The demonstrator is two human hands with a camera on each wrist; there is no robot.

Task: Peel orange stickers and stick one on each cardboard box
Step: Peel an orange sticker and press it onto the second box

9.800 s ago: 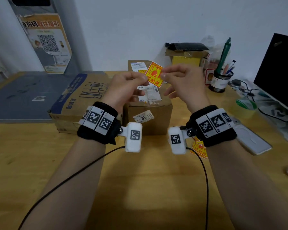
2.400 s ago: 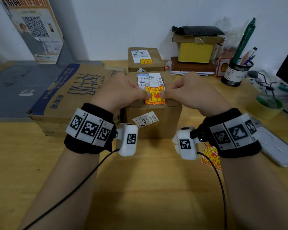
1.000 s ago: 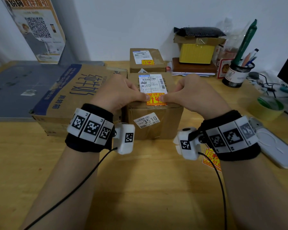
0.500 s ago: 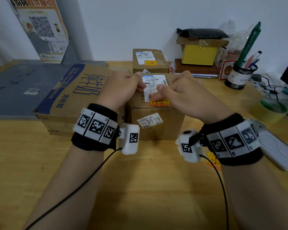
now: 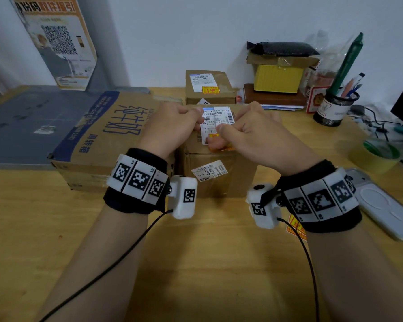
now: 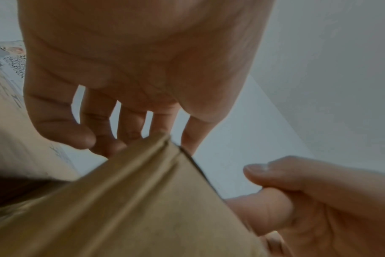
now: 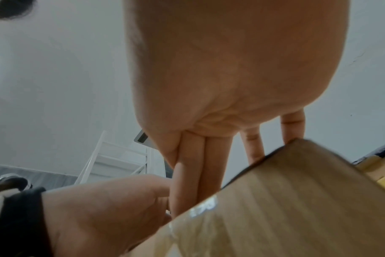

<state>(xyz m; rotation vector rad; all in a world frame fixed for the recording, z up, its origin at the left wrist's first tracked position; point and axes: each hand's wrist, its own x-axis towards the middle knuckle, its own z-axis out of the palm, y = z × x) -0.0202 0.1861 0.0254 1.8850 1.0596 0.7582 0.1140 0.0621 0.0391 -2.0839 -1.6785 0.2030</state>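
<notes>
I've got both hands, left hand (image 5: 172, 129) and right hand (image 5: 254, 133), with fingers pressing on the front box (image 5: 219, 173), orange sticker (image 5: 221, 148) at its top front edge (mostly hidden). I'd rub the corners flat before letting go.

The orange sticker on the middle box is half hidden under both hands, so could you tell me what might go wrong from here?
1. The orange sticker sits at the middle box's front top edge; it may crease there.
2. Both hands, left and right, cover the white shipping label; they might smudge or lift it.
</notes>
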